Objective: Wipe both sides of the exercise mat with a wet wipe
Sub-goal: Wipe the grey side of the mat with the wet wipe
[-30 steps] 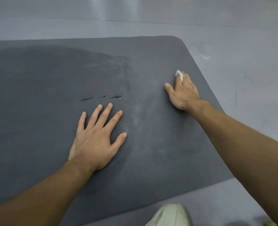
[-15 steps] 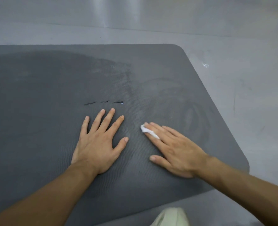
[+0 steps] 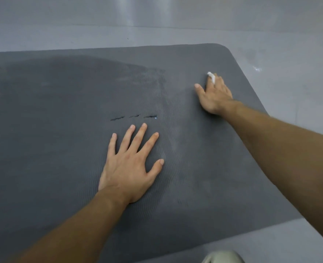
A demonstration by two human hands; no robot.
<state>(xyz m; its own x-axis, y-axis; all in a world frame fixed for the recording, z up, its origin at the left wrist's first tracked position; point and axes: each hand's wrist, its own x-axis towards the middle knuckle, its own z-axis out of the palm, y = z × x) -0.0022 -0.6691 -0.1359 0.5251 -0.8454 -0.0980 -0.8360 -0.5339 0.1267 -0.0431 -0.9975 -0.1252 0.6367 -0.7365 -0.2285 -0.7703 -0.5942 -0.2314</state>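
Exercise mat [image 3: 62, 149]: flat on floor [image 3: 289, 73], darker damp-looking patch at left. Left hand [image 3: 132, 164]: splayed wide, palm down, bracing, holding nothing. Right hand [image 3: 215, 95]: out near far right corner, fingers fairly straight, pressing wet wipe [image 3: 211, 76], mostly hidden, so fold unclear. Risks: could ruckle mat if pushed hard far from brace; could snag wipe on short slits [image 3: 134, 117] just beyond left fingertips; could skip edge strip.
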